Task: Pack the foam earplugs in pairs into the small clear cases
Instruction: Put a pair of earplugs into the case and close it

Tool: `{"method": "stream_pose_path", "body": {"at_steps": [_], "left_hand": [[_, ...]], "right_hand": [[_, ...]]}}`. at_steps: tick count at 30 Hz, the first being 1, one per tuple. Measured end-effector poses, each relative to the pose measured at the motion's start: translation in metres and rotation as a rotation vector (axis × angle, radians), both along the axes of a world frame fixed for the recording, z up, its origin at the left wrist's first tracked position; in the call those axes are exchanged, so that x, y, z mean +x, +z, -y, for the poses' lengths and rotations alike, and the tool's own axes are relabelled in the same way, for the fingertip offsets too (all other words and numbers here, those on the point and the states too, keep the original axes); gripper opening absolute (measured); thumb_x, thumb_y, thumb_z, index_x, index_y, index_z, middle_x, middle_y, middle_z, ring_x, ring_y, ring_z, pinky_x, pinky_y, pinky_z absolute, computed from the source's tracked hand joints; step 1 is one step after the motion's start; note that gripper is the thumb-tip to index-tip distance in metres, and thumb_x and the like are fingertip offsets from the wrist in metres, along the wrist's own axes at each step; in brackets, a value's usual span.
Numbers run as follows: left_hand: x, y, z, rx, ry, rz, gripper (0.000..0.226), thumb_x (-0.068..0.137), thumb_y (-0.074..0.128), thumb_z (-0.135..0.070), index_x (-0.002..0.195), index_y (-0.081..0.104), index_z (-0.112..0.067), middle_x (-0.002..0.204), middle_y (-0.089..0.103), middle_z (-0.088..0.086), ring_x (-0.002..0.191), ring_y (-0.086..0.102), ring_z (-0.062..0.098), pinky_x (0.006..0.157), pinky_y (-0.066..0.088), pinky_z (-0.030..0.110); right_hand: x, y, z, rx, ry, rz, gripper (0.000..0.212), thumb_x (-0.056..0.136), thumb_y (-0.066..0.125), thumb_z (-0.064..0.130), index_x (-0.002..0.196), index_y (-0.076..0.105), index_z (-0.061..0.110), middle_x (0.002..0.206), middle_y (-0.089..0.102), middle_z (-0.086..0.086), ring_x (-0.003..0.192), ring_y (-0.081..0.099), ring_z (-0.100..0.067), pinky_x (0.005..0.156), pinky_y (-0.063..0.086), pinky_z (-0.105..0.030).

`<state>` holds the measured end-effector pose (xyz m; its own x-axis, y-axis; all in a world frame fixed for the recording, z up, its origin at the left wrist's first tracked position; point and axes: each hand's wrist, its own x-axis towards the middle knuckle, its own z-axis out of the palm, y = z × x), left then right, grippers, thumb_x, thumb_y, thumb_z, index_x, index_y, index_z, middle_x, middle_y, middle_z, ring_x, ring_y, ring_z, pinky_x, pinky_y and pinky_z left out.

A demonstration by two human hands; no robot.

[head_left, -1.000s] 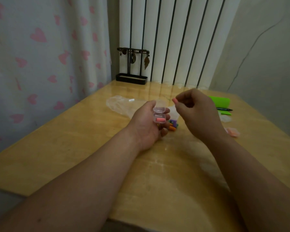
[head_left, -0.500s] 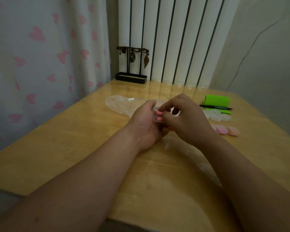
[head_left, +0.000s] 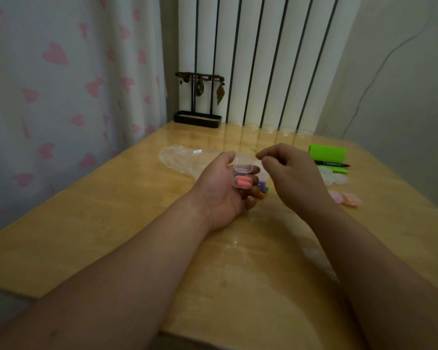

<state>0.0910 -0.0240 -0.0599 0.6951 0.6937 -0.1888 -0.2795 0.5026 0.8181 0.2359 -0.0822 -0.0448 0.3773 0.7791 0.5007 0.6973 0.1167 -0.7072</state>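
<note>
My left hand [head_left: 221,190] lies palm up on the table and holds a small clear case [head_left: 242,176] with its lid open. Two pink earplugs [head_left: 243,182] lie side by side inside it. My right hand [head_left: 292,178] hovers just right of the case, fingers curled, thumb and forefinger together with nothing visible between them. A few loose earplugs [head_left: 262,189], purple, green and orange, sit on the table between my hands, partly hidden by my left fingers.
A clear plastic bag [head_left: 182,160] lies behind my left hand. At the right are empty clear cases [head_left: 335,176], filled cases [head_left: 347,199], a green pad [head_left: 328,154] and a black pen [head_left: 331,163]. A black jewellery stand [head_left: 199,102] stands at the table's [head_left: 111,223] back edge.
A second pink earplug went from my right fingers into the case. My right hand has since drawn back to the right and up, leaving the open case with two earplugs.
</note>
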Motion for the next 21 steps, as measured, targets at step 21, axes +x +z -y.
{"method": "stream_pose_path", "body": {"at_steps": [21], "left_hand": [[-0.004, -0.003, -0.005, -0.027, -0.032, 0.156, 0.049, 0.108, 0.044, -0.034, 0.135, 0.063, 0.002, 0.102, 0.06, 0.013, 0.082, 0.059, 0.021, 0.095, 0.047, 0.037]], "right_hand": [[-0.012, -0.003, 0.009, -0.112, 0.211, 0.294, 0.03, 0.097, 0.074, 0.036, 0.122, 0.057, 0.034, 0.117, 0.064, 0.016, 0.104, 0.061, 0.0, 0.081, 0.049, -0.015]]}}
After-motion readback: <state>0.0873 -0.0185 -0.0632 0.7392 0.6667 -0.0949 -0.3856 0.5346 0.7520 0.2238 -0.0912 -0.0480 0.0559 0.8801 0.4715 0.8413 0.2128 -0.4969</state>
